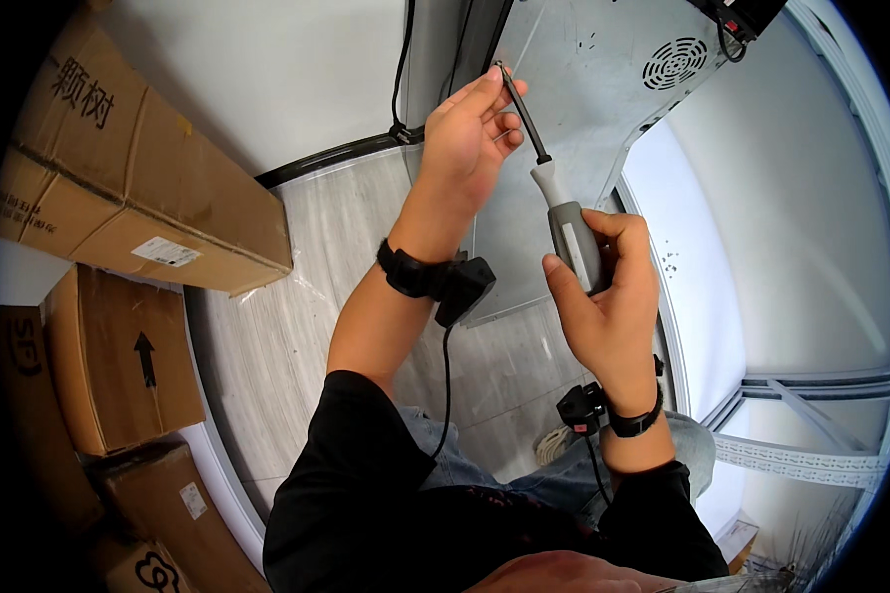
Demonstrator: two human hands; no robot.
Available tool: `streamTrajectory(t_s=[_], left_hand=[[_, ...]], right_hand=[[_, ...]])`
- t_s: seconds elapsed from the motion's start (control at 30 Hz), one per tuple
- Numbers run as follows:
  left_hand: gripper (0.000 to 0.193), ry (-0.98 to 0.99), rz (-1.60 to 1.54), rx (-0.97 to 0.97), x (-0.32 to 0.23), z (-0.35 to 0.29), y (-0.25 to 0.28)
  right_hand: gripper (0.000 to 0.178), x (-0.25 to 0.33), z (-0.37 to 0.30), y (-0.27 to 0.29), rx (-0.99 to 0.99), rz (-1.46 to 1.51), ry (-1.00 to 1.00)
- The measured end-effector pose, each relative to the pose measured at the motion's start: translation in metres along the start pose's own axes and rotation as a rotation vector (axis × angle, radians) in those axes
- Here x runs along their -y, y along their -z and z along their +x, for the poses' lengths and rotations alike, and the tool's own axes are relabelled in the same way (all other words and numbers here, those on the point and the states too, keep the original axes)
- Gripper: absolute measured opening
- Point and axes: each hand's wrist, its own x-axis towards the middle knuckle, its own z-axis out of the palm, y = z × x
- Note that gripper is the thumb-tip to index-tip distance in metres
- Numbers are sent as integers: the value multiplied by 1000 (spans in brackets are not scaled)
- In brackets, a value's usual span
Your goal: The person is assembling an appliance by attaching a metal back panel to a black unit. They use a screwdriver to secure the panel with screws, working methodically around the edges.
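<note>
A screwdriver [567, 217] with a grey handle and a dark shaft slants up and to the left, in the grip of my right hand [613, 296]. Its thumb and fingers wrap round the handle. At the tip of the shaft, my left hand [470, 138] has thumb and forefinger pinched together. Whatever small thing sits between them is too tiny to make out. Both hands are in front of a grey metal panel [578, 109], which has a round vent grille [674, 63] at its upper right. The tip is close to the panel's left edge.
Cardboard boxes [133, 346] are stacked along the left side. A black cable [402, 69] hangs down by the wall behind my left hand. Light wood-look flooring [267, 366] lies below. White curved panels [801, 227] stand on the right. Black straps with small devices [465, 287] circle both wrists.
</note>
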Motion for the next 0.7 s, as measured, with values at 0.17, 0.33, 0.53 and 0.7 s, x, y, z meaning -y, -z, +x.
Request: streamTrajectory(t_s=[0.17, 0.33, 0.53, 0.7], left_hand=[[21, 38, 40, 28, -4, -5, -3], [26, 127, 100, 246, -11, -14, -1], [23, 63, 101, 261, -4, -8, 4], [20, 46, 82, 240, 0, -7, 1]], right_hand=[[34, 10, 6, 6, 5, 12, -20], [36, 21, 13, 14, 141, 342, -373], [45, 23, 16, 23, 250, 565, -536], [56, 4, -1, 15, 129, 187, 32]])
